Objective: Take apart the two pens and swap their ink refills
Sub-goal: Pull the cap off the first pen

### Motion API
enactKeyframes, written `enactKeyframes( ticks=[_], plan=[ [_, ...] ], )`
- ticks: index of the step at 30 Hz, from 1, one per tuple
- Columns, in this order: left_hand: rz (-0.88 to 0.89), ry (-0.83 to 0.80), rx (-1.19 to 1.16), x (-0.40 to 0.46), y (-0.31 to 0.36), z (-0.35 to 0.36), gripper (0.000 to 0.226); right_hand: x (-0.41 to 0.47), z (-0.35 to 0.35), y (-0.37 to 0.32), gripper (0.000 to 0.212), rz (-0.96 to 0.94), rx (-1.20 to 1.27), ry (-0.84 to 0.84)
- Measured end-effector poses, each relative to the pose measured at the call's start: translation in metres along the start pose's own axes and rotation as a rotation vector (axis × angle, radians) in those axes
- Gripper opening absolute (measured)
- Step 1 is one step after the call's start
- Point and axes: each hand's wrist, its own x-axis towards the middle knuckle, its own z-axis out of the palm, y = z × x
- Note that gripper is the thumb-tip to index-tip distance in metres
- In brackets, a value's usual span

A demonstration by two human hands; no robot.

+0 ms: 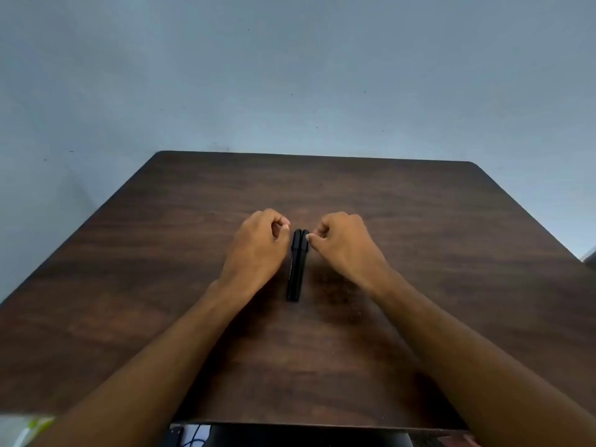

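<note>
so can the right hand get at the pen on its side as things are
Probably yes. The right hand already has its fingertips at the far end of the right pen, and nothing on the table blocks it; the left pen lies against the other side.

— Where are the two pens?

— Near the middle of the frame, flat on the dark wood worktop (419, 221). The left pen (293, 269) and the right pen (302, 262) touch along their length, pointing toward the top of the frame.

— What do they look like?

— Both black, slim, matching. Both look whole, with nothing pulled apart.
</note>
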Motion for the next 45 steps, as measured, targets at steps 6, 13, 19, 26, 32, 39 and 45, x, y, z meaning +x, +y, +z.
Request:
enactKeyframes(
  ticks=[6, 13, 19, 26, 32, 39, 45],
  plan=[
    [-0.022, 0.006, 0.014, -0.004, -0.002, 0.001, 0.007, -0.001, 0.006, 0.000, 0.018, 0.042, 0.004, -0.012],
    [-0.027, 0.001, 0.042, 0.002, -0.002, 0.004, 0.008, 0.004, 0.009, -0.007, 0.024, 0.110, -0.032, -0.040],
    [0.008, -0.009, 0.058, 0.005, -0.001, 0.004, 0.006, 0.007, 0.013, -0.015, 0.024, 0.184, -0.073, -0.092],
    [0.012, -0.044, 0.058, 0.004, 0.001, 0.004, 0.007, 0.006, 0.009, -0.029, 0.032, 0.271, -0.127, -0.182],
    [0.023, -0.019, 0.052, 0.004, -0.001, 0.004, 0.005, 0.004, 0.009, -0.034, 0.032, 0.261, -0.126, -0.208],
    [0.058, -0.025, 0.005, 0.000, 0.002, 0.006, 0.006, 0.004, 0.006, -0.028, 0.032, 0.277, -0.008, -0.141],
    [0.113, 0.041, -0.187, 0.002, 0.004, 0.004, 0.033, -0.002, -0.017, -0.024, 0.030, 0.121, 0.129, -0.079]
  ],
)
